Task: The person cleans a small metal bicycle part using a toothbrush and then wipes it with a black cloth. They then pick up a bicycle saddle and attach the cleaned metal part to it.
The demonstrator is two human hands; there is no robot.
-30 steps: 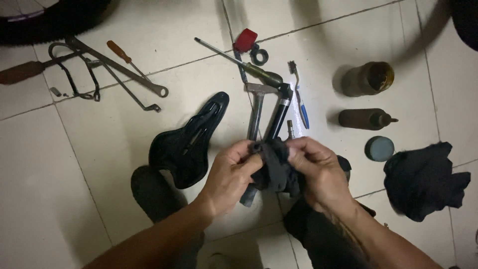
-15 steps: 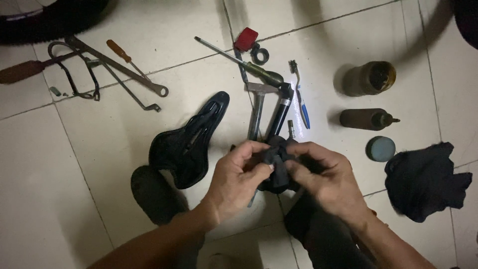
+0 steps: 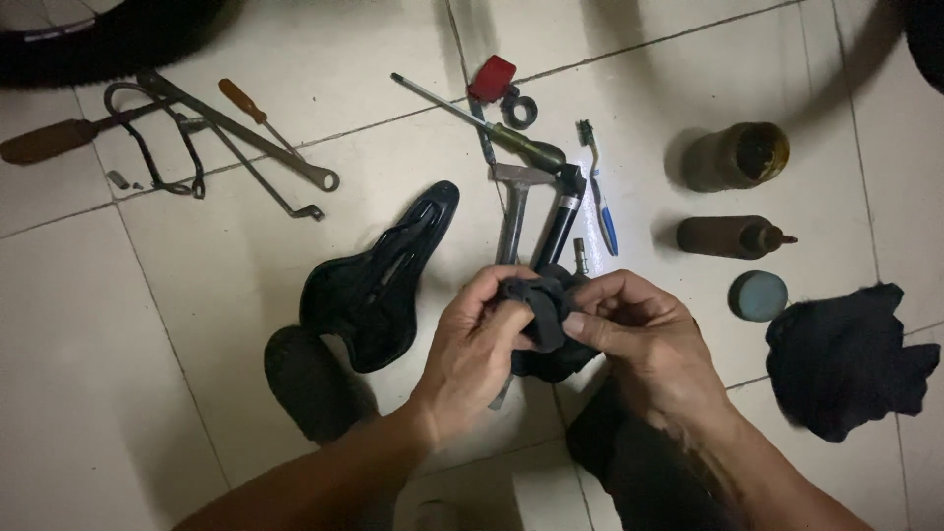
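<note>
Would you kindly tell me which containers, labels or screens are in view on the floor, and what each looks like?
Open jar: upper right, upright, round, brownish with yellow rim.
Squeeze bottle: below the jar, lying on its side, brown, nozzle pointing right.
Round lid: below the bottle, flat, blue-grey.
No readable labels or screens show.

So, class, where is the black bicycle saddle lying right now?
In the head view, the black bicycle saddle lies on the tiled floor, left of the left hand and the hammer.

saddle (image 3: 379, 285) black, on tiles | rag (image 3: 846, 359) far right | bottle (image 3: 733, 237) lying | screwdriver (image 3: 482, 120)
</note>
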